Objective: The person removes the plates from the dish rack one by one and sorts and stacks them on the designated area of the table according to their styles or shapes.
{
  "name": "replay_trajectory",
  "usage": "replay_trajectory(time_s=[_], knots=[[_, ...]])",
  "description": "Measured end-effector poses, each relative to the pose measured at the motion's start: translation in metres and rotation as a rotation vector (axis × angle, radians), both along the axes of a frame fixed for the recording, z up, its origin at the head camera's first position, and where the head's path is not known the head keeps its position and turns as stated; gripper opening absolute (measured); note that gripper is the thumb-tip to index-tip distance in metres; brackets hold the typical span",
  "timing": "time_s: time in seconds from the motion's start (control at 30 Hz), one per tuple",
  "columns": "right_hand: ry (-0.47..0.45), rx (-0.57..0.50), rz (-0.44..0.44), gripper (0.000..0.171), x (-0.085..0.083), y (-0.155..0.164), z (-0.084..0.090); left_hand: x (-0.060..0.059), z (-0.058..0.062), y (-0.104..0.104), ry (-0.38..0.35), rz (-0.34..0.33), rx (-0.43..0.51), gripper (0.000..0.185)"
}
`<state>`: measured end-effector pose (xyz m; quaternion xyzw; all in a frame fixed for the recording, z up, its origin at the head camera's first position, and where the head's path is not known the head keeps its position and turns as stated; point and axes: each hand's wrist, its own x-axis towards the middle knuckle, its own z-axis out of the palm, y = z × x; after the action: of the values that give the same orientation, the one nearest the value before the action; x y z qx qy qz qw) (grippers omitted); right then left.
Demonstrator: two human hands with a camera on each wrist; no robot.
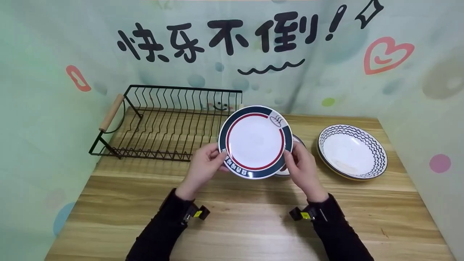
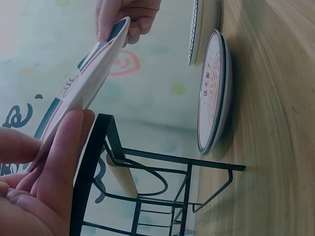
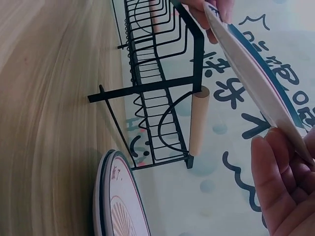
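A round white plate (image 1: 255, 142) with a dark blue rim, a red ring and a small steaming-bowl picture is held up over the table, tilted toward the head camera. My left hand (image 1: 203, 164) pinches its lower left rim, thumb on the front face and fingers behind. On the opposite side my right hand (image 1: 303, 169) grips the rim the same way. Both wrist views show the held plate (image 2: 74, 91) raised clear of the wood. Beneath and behind it sit stacked plates (image 2: 212, 93) with a printed top, mostly hidden in the head view.
A black wire dish rack (image 1: 163, 156) with wooden handles (image 1: 111, 112) stands at the back left, its right end behind the plate. To the right is a white bowl (image 1: 348, 150) with a black wavy border. A printed curtain (image 1: 203, 72) encloses the wooden table (image 1: 246, 232).
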<state>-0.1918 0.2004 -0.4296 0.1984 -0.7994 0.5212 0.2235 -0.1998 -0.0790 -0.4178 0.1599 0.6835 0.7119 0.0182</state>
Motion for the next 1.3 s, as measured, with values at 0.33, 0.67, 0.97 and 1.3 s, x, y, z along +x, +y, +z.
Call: replay_trajectory(time_s=[0.33, 0.67, 0.97, 1.3], knots=[[-0.051, 0.001, -0.092, 0.018, 0.0, 0.003, 0.002, 0.0, 0.001, 0.003, 0.009, -0.077, -0.005, 0.024], [-0.082, -0.016, -0.098, 0.012, 0.017, -0.001, 0.031, 0.004, 0.006, 0.0, 0.003, -0.104, -0.056, 0.03], [-0.075, 0.001, -0.152, 0.011, 0.016, 0.008, 0.029, 0.005, 0.012, -0.009, 0.021, -0.061, -0.097, 0.036], [-0.158, -0.062, -0.132, 0.01, 0.016, 0.02, 0.027, 0.006, 0.015, -0.021, 0.034, -0.016, -0.155, 0.037]])
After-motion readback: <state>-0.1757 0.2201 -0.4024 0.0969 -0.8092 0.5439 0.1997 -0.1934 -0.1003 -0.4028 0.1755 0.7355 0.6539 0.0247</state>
